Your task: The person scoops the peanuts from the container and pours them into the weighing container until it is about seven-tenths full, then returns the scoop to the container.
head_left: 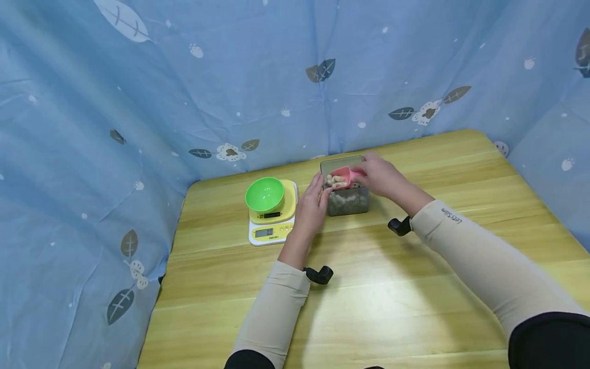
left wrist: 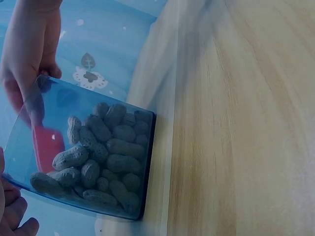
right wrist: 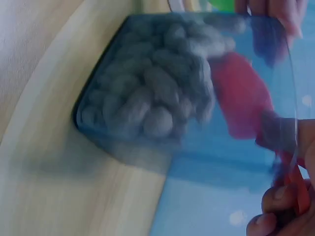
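A dark see-through plastic box (head_left: 348,206) partly filled with unshelled peanuts (left wrist: 118,152) stands near the table's back edge. At its left side my left hand (head_left: 311,206) holds the rim, thumb toward the front corner. My right hand (head_left: 381,176) grips the handle of a pink-red scoop (head_left: 342,173), whose bowl is inside the box. Several peanuts lie in or against the scoop. Through the wall, the right wrist view shows the scoop (right wrist: 241,96) beside the heaped peanuts.
Left of the box, a green bowl (head_left: 265,195) stands on a yellow and white kitchen scale (head_left: 287,205) with a small display (head_left: 264,232). A blue patterned curtain (head_left: 276,77) hangs behind the wooden table (head_left: 369,297).
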A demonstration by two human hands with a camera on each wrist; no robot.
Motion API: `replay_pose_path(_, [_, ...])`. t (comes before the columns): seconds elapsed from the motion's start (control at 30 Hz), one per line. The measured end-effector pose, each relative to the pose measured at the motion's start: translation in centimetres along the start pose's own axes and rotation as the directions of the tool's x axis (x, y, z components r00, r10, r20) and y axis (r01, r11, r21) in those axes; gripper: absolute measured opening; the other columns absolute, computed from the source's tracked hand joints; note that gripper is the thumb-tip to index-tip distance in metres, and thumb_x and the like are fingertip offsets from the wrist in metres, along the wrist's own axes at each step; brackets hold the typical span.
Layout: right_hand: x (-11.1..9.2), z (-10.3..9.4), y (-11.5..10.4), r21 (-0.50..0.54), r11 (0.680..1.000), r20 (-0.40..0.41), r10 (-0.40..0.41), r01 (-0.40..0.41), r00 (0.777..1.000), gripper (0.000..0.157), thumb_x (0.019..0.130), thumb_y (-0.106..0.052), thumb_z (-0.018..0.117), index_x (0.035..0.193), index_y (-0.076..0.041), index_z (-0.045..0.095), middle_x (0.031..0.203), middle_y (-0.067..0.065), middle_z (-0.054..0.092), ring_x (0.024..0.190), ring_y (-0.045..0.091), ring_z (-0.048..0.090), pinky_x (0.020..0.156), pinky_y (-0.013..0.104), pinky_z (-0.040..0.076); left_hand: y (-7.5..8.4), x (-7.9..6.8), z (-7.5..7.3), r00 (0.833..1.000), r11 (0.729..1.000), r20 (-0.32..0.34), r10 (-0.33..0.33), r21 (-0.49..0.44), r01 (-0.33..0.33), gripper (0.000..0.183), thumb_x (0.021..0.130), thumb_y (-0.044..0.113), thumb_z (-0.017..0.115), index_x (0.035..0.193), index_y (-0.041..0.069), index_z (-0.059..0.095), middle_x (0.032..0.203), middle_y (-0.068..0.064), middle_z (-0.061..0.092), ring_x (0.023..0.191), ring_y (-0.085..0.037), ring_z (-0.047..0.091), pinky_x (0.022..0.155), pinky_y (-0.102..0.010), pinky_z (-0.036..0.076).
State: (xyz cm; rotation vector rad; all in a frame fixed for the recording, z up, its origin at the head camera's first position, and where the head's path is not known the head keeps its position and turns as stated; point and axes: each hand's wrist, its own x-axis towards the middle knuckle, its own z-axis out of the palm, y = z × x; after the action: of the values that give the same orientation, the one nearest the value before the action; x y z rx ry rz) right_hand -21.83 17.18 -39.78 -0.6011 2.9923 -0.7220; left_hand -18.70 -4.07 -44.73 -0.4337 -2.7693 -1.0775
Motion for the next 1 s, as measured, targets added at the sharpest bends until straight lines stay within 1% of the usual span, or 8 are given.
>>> replay_pose_path(0.1, [0.3, 0.3, -0.8, -0.079, 0.997, -0.032, -0.028, 0.026, 0.999, 0.030, 0.094, -0.013, 0.065, 0.121, 0.000, 0.070, 0.101, 0.017, 0.056, 0.084, 0.028, 0.053, 0.073, 0.042, 0.049, 0.0, 0.0, 0.0, 1.000, 1.000, -0.006, 0.011, -0.011, -0.011, 0.054, 0.105, 0.036, 0.046, 0.151, 0.009, 0.040, 0.160, 0.004, 0.030, 0.145, -0.019, 0.035, 0.118, -0.034, 0.031])
replay_pose_path(0.17, [0.4, 0.5, -1.0, -0.095, 0.995, -0.041, -0.026, 0.022, 0.999, 0.030, 0.094, -0.014, 0.067, 0.121, -0.002, 0.070, 0.099, 0.016, 0.055, 0.083, 0.028, 0.053, 0.072, 0.041, 0.048, 0.0, 0.0, 0.1, 1.000, 1.000, -0.008, 0.014, -0.015, -0.014, 0.054, 0.104, 0.036, 0.046, 0.150, 0.008, 0.040, 0.160, 0.004, 0.030, 0.145, -0.019, 0.035, 0.118, -0.035, 0.031])
replay_pose_path(0.23, [0.5, 0.5, -0.9, -0.083, 0.996, -0.037, -0.017, 0.014, 0.999, 0.031, 0.094, -0.014, 0.067, 0.122, -0.003, 0.069, 0.099, 0.015, 0.055, 0.083, 0.027, 0.052, 0.072, 0.041, 0.048, 0.1, 0.0, 0.1, 1.000, 1.000, -0.011, 0.014, -0.021, -0.014, 0.055, 0.104, 0.037, 0.046, 0.150, 0.008, 0.040, 0.160, 0.004, 0.030, 0.144, -0.019, 0.035, 0.118, -0.035, 0.031])
replay_pose_path(0.3, [0.6, 0.3, -0.7, -0.047, 0.999, -0.019, -0.005, 0.004, 1.000, 0.033, 0.094, -0.015, 0.067, 0.124, -0.003, 0.068, 0.100, 0.014, 0.053, 0.083, 0.026, 0.052, 0.071, 0.040, 0.048, 0.1, 0.0, 0.1, 1.000, 1.000, -0.012, 0.013, -0.018, -0.013, 0.056, 0.104, 0.038, 0.045, 0.150, 0.007, 0.040, 0.160, 0.005, 0.030, 0.144, -0.019, 0.035, 0.118, -0.034, 0.031])
replay_pose_path(0.47, [0.4, -0.4, 0.4, 0.085, 0.996, 0.028, 0.006, -0.009, 1.000, 0.035, 0.097, -0.018, 0.064, 0.129, -0.003, 0.065, 0.100, 0.013, 0.048, 0.082, 0.026, 0.049, 0.071, 0.039, 0.045, 0.0, -0.1, 0.0, 1.000, 1.000, -0.004, -0.001, -0.005, 0.001, 0.058, 0.104, 0.043, 0.042, 0.151, 0.009, 0.039, 0.161, 0.007, 0.028, 0.145, -0.018, 0.034, 0.118, -0.034, 0.031])
replay_pose_path(0.67, [-0.3, -1.3, 1.7, 0.218, 0.976, 0.029, 0.012, -0.018, 1.000, 0.037, 0.098, -0.022, 0.062, 0.131, -0.005, 0.064, 0.101, 0.014, 0.049, 0.085, 0.028, 0.045, 0.072, 0.040, 0.040, -0.1, 0.0, -0.1, 0.999, 1.000, 0.022, -0.031, -0.001, 0.031, 0.060, 0.104, 0.047, 0.039, 0.153, 0.013, 0.036, 0.161, 0.008, 0.027, 0.146, -0.018, 0.033, 0.119, -0.036, 0.031])
replay_pose_path(0.8, [-0.8, -1.5, 2.4, 0.270, 0.962, 0.033, 0.027, -0.034, 0.999, 0.038, 0.099, -0.023, 0.061, 0.132, -0.003, 0.063, 0.104, 0.016, 0.052, 0.090, 0.029, 0.046, 0.074, 0.040, 0.038, 0.0, 0.0, -0.3, 0.999, 1.000, 0.028, -0.025, 0.001, 0.025, 0.060, 0.104, 0.048, 0.038, 0.153, 0.012, 0.037, 0.161, 0.007, 0.028, 0.146, -0.018, 0.032, 0.119, -0.037, 0.031])
replay_pose_path(1.0, [-1.4, -1.5, 2.8, 0.301, 0.953, 0.020, 0.039, -0.043, 0.999, 0.038, 0.098, -0.023, 0.063, 0.129, -0.001, 0.064, 0.106, 0.015, 0.055, 0.092, 0.027, 0.048, 0.075, 0.039, 0.040, 0.1, 0.0, -0.6, 0.999, 1.000, 0.028, -0.018, -0.002, 0.018, 0.059, 0.105, 0.046, 0.040, 0.153, 0.012, 0.037, 0.161, 0.006, 0.028, 0.147, -0.017, 0.031, 0.119, -0.036, 0.029])
